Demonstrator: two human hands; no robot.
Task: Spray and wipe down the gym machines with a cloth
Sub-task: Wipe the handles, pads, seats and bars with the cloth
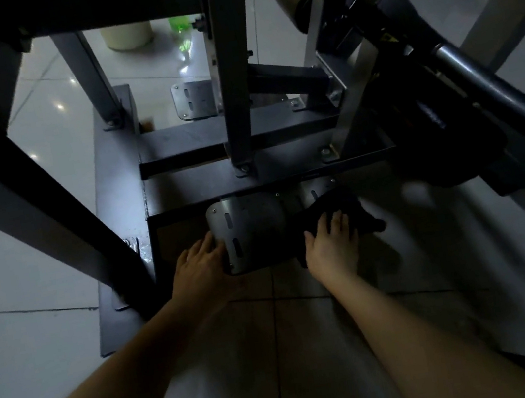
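The dark, crumpled wiping cloth [354, 206] lies on the right part of the grey curved metal foot plate [251, 225] with its long slots, and a loose end of the cloth hangs off the plate's right edge. My right hand [331, 243] lies on top of that cloth with the fingers straight and spread and the thumb out to the side, pressing it down onto the plate; nothing is pinched or curled round. My left hand [201, 264] is at the plate's left edge, its fingers stretched out and touching the rim. I cannot tell whether the fingertips hook under the metal, but the hand looks flat and relaxed, not clenched.

Just beyond the plate runs the dark steel base frame of the gym machine [250, 176], with grey uprights bolted to it that rise above the plate. Further beyond the plate, past the frame's cross beams, sits a second grey slotted plate [194, 100]. Well beyond the plate, on the glossy pale floor tiles [32, 115], stand a translucent green plastic bottle [180, 26] and, to its left, a cream round container [126, 35]. To the right of the plate, a black padded part of the machine [451, 132] slopes down towards the floor
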